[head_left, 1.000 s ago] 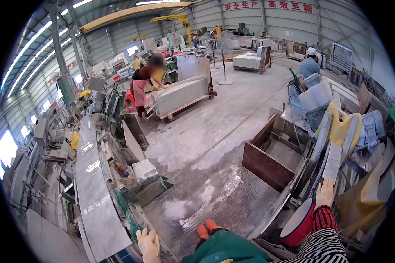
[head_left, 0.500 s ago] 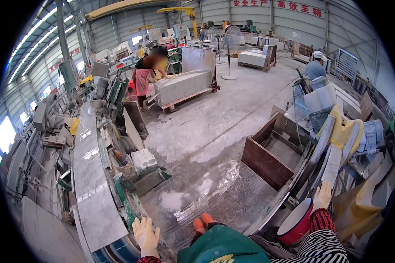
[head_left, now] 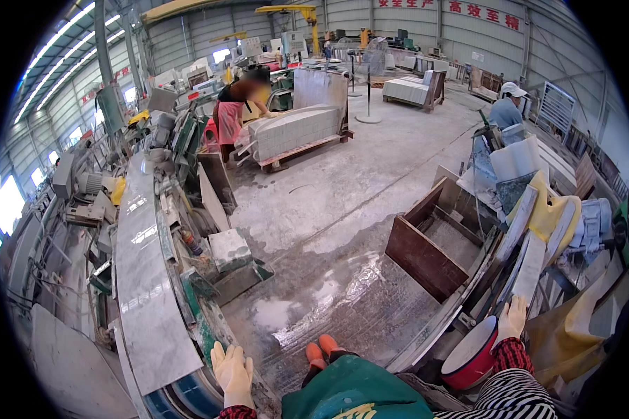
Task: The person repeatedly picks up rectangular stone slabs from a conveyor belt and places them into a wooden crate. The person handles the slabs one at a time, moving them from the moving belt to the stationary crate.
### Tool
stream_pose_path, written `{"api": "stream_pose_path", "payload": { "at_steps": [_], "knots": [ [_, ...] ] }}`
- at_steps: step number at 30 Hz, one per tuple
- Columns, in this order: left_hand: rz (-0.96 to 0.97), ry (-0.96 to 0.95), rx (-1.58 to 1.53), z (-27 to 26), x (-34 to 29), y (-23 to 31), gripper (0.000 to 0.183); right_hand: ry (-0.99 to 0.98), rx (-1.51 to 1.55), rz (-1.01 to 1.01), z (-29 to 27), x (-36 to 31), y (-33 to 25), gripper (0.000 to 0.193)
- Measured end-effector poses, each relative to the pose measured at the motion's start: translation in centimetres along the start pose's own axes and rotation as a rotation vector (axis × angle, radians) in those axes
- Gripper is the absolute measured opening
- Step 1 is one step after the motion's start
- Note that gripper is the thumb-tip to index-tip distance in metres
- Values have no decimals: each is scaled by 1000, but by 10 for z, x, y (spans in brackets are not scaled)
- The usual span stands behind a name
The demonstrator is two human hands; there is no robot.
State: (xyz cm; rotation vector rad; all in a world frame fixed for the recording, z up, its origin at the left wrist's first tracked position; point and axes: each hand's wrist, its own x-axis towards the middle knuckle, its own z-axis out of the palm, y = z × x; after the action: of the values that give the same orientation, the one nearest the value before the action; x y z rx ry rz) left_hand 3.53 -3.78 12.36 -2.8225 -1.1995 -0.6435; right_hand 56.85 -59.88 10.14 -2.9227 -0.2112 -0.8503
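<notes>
Grey slab (head_left: 154, 307) runs lengthwise up the frame's lower left, just left of the nearer left hand (head_left: 232, 371); fingers (head_left: 219, 355) there and on the right hand (head_left: 514, 320) extend, visibly empty.

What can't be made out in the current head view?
In the head view:
Left hand: whether it touches the green machine edge; the hand itself covers the spot.
Left sleeve: cut off by the lower edge.
Red drum: part of its side, behind the right sleeve.
Brown box: near inside floor, behind its front wall.
Stooping co-worker: face, blurred.
</notes>
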Motion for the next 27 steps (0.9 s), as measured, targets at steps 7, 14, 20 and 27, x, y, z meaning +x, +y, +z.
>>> {"api": "stream_pose_path", "payload": {
  "at_steps": [7,14,20,27],
  "knots": [
    [18,89,-62,6,-3,-6,31,25,1,-30,-3,-5,-5,39],
    [-288,33,-357,6,-7,4,28,5,12,-12,-6,-12,-7,40],
    [-217,3,-265,32,-18,-22,23,-5,8,12,-4,-17,-7,43],
    [-415,58,-568,62,-28,-37,23,-15,12,-16,-9,-21,-14,42]
  ]
}}
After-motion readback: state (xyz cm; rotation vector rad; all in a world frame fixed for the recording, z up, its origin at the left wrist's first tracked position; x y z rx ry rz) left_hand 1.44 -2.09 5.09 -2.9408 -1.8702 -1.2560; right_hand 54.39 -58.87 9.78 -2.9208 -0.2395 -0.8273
